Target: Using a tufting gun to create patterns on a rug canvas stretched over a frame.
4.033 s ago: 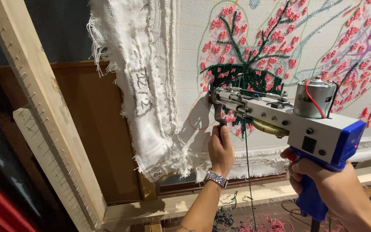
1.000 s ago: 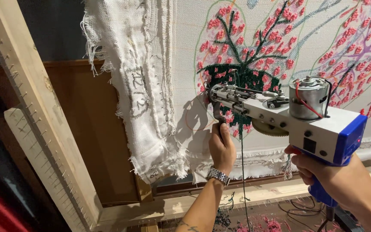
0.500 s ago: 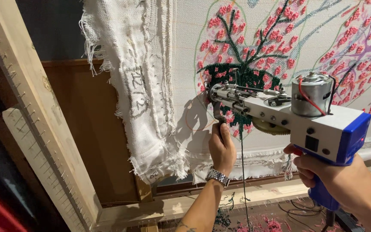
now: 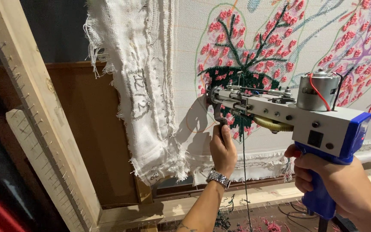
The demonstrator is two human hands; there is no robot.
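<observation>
Hands [image 4: 224, 150] on tufting gun [image 4: 288, 116]

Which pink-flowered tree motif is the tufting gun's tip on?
The left motif, with dark green branches and filled green base; the tufting gun tip touches its base. The right motif has purple branches.

No packages, labels, signs or screens show anywhere in the frame (only dark handwritten marks on the cloth's frayed hem [image 4: 136, 96], left of centre).

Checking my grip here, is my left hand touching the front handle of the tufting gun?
Touching. The head view shows the left hand with fingers closed around the front handle under the tufting gun.
</observation>
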